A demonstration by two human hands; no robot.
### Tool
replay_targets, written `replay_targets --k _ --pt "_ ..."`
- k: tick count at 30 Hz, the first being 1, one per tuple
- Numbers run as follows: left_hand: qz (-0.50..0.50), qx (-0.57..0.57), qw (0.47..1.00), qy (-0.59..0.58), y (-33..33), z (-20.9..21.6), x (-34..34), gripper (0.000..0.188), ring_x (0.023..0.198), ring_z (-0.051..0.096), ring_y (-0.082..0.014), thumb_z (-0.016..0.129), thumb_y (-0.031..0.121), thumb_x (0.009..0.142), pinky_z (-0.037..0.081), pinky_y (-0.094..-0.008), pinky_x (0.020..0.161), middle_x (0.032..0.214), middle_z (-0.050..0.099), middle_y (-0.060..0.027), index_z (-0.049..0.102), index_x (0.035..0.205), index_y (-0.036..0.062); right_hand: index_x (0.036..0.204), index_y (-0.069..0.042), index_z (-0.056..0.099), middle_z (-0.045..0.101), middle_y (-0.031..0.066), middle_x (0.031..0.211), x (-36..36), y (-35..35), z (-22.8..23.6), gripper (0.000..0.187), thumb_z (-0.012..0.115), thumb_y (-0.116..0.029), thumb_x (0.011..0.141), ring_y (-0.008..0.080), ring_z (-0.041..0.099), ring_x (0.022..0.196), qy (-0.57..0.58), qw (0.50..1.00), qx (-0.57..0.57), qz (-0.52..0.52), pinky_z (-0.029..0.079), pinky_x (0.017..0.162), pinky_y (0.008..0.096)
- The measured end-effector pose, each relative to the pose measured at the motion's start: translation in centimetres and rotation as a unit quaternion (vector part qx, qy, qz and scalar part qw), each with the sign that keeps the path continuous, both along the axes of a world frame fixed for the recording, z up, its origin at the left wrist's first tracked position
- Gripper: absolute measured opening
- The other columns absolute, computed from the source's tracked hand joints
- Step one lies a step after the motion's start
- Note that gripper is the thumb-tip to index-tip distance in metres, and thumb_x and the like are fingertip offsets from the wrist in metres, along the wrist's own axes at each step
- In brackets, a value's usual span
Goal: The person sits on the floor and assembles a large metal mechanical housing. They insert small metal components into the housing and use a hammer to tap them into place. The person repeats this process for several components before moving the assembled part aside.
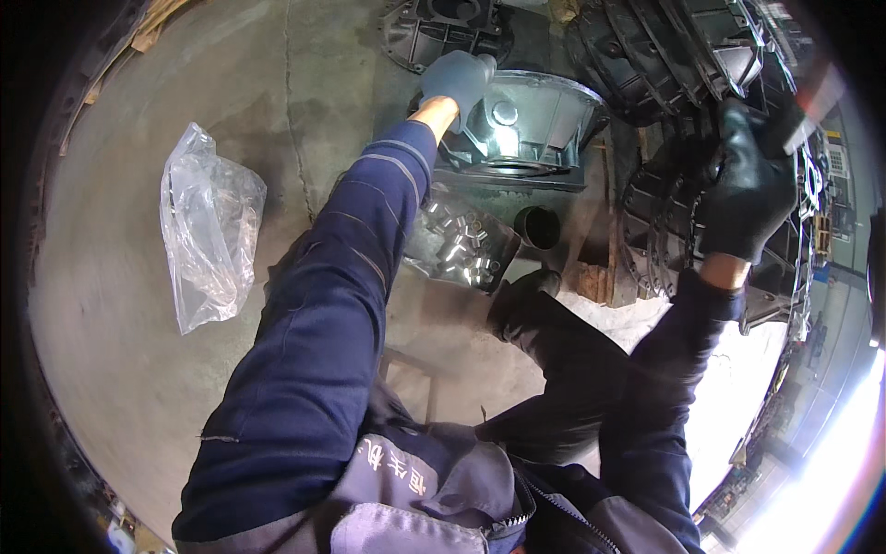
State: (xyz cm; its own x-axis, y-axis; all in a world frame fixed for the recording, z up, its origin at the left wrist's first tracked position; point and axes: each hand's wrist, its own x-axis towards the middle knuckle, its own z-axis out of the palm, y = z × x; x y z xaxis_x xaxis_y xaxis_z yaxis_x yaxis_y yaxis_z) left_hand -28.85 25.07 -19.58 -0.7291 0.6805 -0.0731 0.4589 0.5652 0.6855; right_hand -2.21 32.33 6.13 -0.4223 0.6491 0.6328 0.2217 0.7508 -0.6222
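A dark metal bell-shaped housing [554, 111] stands ahead of me, its inside brightly lit. At its upper left rim is my left hand [457, 78] in a grey glove. The fingers are closed together there, and whatever they pinch is hidden. Off to the right, my right hand [749, 189] in a black glove is raised in front of stacked castings. It grips a hammer [801, 118], whose far end is smeared by motion. Below the housing, several small shiny metal sleeves [463, 247] lie in a clear plastic bag on the floor.
A crumpled clear plastic bag [212, 231] lies on the concrete floor at left. Another dark casting [438, 37] sits beyond the housing. Dark ribbed castings [646, 55] are stacked at right. A dark round can [537, 227] stands near my shoe [526, 291], beside a wooden pallet [595, 277].
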Motion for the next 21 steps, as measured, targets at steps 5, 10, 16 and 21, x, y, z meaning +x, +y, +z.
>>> replay_targets --k 5,10,16,21 --pt "0.036 0.043 0.994 -0.09 -0.7 1.1 -0.4 0.051 0.097 0.072 -0.0454 0.053 0.043 0.099 0.056 -0.0496 0.082 0.108 0.071 -0.0299 0.074 0.099 -0.0038 0.102 -0.007 0.07 0.072 0.0198 0.092 2.3 -5.0 -15.1 0.028 0.075 -0.029 0.085 0.0402 0.072 0.084 -0.44 0.896 0.031 -0.053 0.057 0.071 0.0465" --pt "0.01 0.007 0.997 -0.07 -0.9 1.7 -0.9 0.055 0.108 0.068 -0.0445 0.044 0.046 0.099 0.053 -0.0531 0.094 0.111 0.071 -0.0279 0.076 0.103 0.0016 0.098 -0.004 0.069 0.07 0.0147 0.077 6.0 -10.2 -20.9 0.021 0.076 -0.021 0.087 0.0245 0.069 0.072 -0.356 0.865 -0.353 -0.01 0.053 0.062 0.0404" --pt "0.028 -0.059 0.998 -0.005 -1.3 4.8 0.9 0.057 0.115 0.066 -0.043 0.046 0.051 0.101 0.052 -0.0509 0.098 0.121 0.07 -0.0255 0.075 0.109 0.0024 0.078 -0.008 0.064 0.054 0.0018 0.058 10.5 -18.8 -31.2 0.017 0.076 -0.016 0.086 0.0156 0.052 0.043 -0.266 0.737 -0.622 0.017 0.041 0.039 0.0353" --pt "0.0 0.026 0.997 0.067 -4.7 11.2 0.8 0.053 0.112 0.067 -0.0428 0.05 0.049 0.098 0.052 -0.0501 0.097 0.117 0.071 -0.0253 0.074 0.108 0.0026 0.077 -0.008 0.064 0.054 0.0049 0.059 13.5 -21.7 -45.1 0.029 0.073 -0.032 0.091 0.02 0.054 0.045 -0.245 0.656 -0.713 0.032 0.042 0.042 0.0387"
